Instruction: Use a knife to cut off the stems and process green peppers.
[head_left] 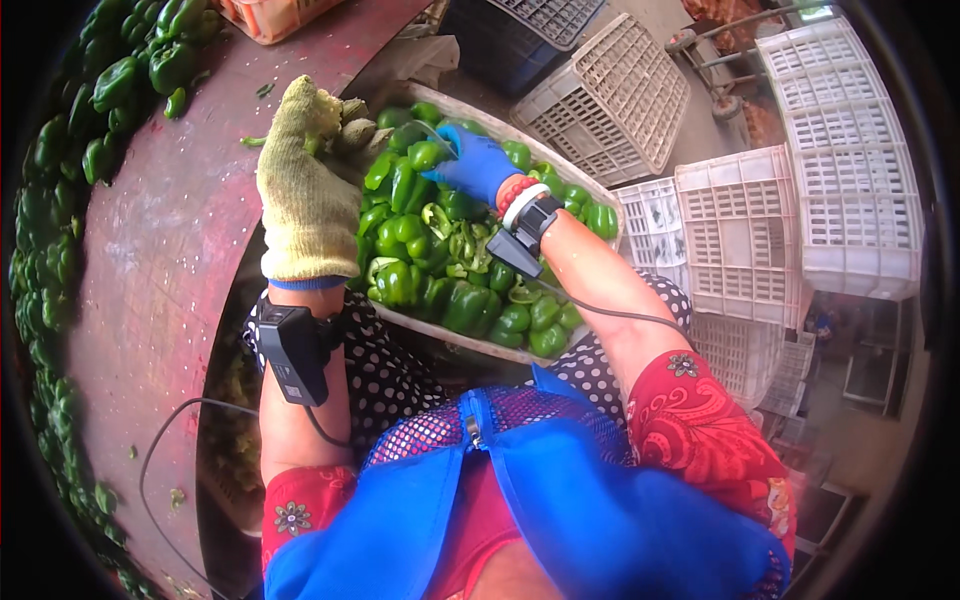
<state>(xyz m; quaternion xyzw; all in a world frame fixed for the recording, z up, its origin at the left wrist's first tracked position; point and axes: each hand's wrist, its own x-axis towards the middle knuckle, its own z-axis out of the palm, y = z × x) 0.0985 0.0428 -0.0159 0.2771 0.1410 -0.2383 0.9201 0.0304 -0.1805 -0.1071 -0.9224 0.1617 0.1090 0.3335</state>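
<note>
My left hand (312, 190), in a yellowish knit glove, is over the left end of a white crate (455, 345) heaped with green bell peppers (400, 238). Its fingers are curled, their fabric stained; a pale green bit shows among them, too unclear to name. Inside the crate, my blue-gloved right hand (472, 163) closes its thumb and fingers about a green bell pepper (428, 154). A thin, pale curved strip runs beside those fingers; its kind is unclear. Cut pepper pieces (462, 245) lie among the whole peppers, near the crate's middle.
A reddish table (150, 290) stands at left, with a long heap of green peppers (45, 270) along its far side. An orange crate (270, 18) sits at its top. White plastic crates (745, 230) are stacked at right. Cables trail from devices strapped to both wrists.
</note>
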